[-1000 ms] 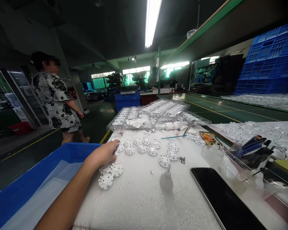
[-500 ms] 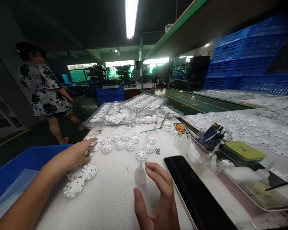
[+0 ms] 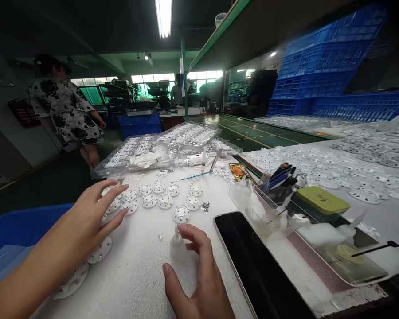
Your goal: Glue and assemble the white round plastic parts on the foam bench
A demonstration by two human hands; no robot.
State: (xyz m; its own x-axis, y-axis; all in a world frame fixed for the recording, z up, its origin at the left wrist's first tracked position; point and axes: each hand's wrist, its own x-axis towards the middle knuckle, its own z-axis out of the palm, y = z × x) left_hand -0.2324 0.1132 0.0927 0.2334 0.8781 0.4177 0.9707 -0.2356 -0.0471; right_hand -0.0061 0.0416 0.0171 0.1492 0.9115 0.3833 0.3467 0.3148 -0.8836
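Two hands: both over the white foam mat (image 3: 146,274), neither gripping anything.
Bottle: small translucent squeeze bottle (image 3: 178,244) stands upright on the mat, long axis vertical, nozzle pointing up; just left of the black phone (image 3: 252,261).
Right hand: right hand (image 3: 199,274) sits just right of the bottle, fingers loosely spread and curled round it, thumb low on the near side; contact with the bottle cannot be told.
Left hand: left hand (image 3: 89,217) well left of the bottle, palm down, fingers spread, hovering over white round caps (image 3: 101,249); touch unclear.
Cap row: more round white caps (image 3: 166,200) in a loose row beyond the bottle, faces up; small metal screws (image 3: 205,206) beyond the bottle, to its right.
Edges: blue bin (image 3: 16,226) far left of the bottle against the mat edge; clear tray (image 3: 286,212) with tools right of the phone; clear blister trays (image 3: 159,148) beyond the cap row.
Open room: bare mat near side and left of the bottle.
Other person: patterned dress (image 3: 64,110), standing far beyond the bottle, to its left.
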